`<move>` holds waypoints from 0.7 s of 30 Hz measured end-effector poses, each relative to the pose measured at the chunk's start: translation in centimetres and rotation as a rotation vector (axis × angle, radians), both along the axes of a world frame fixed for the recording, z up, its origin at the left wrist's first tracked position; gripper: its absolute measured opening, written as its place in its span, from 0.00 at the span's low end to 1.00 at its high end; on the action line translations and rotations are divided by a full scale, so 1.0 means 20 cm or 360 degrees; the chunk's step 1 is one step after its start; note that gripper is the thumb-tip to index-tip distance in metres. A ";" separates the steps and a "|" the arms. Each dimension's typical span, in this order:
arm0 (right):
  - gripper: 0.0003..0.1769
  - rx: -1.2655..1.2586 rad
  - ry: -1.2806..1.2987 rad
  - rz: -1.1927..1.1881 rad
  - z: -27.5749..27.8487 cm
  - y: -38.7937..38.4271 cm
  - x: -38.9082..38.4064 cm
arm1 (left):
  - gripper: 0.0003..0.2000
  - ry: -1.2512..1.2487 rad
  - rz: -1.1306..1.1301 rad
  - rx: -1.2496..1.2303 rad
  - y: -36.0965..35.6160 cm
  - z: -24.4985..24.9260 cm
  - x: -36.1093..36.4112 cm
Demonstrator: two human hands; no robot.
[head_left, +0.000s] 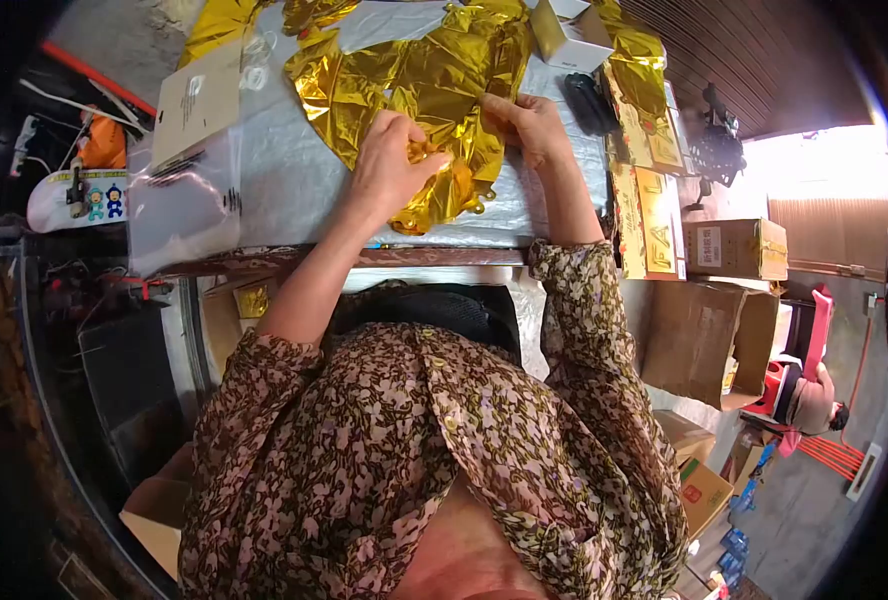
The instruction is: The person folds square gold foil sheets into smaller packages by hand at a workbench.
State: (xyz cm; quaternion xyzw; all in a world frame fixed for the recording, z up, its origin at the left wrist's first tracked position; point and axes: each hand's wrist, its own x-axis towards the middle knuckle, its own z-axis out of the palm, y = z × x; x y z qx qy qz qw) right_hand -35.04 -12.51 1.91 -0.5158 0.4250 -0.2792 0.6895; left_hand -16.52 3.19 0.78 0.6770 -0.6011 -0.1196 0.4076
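Note:
A large crumpled sheet of gold foil (384, 80) lies across the pale covered table (284, 180), its lower part bunched near the front edge. Over the middle of the foil is my left hand (394, 160), fingers bent and pinching at it. To the right, my right hand (534, 128) grips the foil's edge between thumb and fingers. Small gold tabs (479, 203) stick out at the lower right of the bunched part.
A beige card (199, 105) and clear plastic bags (179, 215) are at the left. A white box (569, 40), a black tray (589, 103) and printed cartons (654, 220) stand right. Cardboard boxes (699, 340) and another person (809, 395) are farther right.

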 end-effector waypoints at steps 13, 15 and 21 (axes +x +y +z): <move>0.07 -0.0064 -0.0015 -0.0134 -0.03 0.03 0.03 | 0.11 0.1872 0.0302 -0.0033 0.00 -0.05 0.22; 0.06 -0.0073 -0.0015 -0.0147 -0.04 0.03 0.04 | 0.10 0.1932 0.0330 -0.0088 0.05 -0.04 0.27; 0.04 -0.0098 -0.0036 -0.0051 -0.06 0.00 0.01 | 0.10 0.0078 0.0614 -0.0270 0.14 -0.07 0.41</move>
